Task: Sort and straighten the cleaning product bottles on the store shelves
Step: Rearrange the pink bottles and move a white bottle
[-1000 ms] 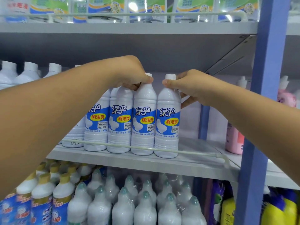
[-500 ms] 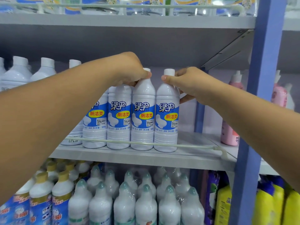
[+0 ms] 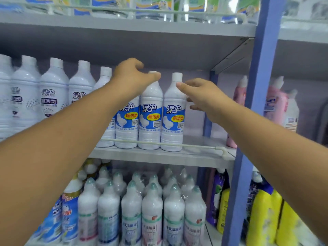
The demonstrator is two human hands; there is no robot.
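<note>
Left hand (image 3: 132, 75) curled over the cap of the second bottle from the right (image 3: 150, 112), thumb tip at the cap. Right hand (image 3: 200, 94) loose, fingers spread, thumb touching the neck of the end bottle (image 3: 173, 114). Both bottles upright on the middle shelf (image 3: 159, 155), behind the rail (image 3: 198, 147).

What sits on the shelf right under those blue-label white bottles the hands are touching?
Below the blue-label bottles stand shrink-wrapped white bottles with teal caps, and yellow bottles further right. The left forearm covers that shelf's left part, so what stands there cannot be seen.
</note>
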